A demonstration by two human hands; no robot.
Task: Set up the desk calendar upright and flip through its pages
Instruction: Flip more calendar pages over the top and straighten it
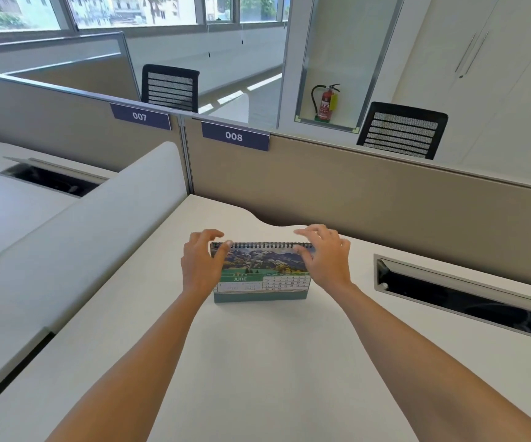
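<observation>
A spiral-bound desk calendar (259, 275) stands upright on the white desk (273, 362), its front page showing a mountain photo and the month JUNE. My left hand (202, 263) pinches the calendar's top left corner, thumb on the front and fingers curled over the wire binding. My right hand (324, 256) holds the top right corner the same way, thumb pressed on the front page. Both forearms reach in from the bottom of the view.
A beige partition (369, 199) labelled 008 runs just behind the calendar. A cable slot (462, 291) is sunk into the desk at the right. A curved white divider (91, 224) separates the neighbouring desk on the left. Two black chairs stand beyond the partition.
</observation>
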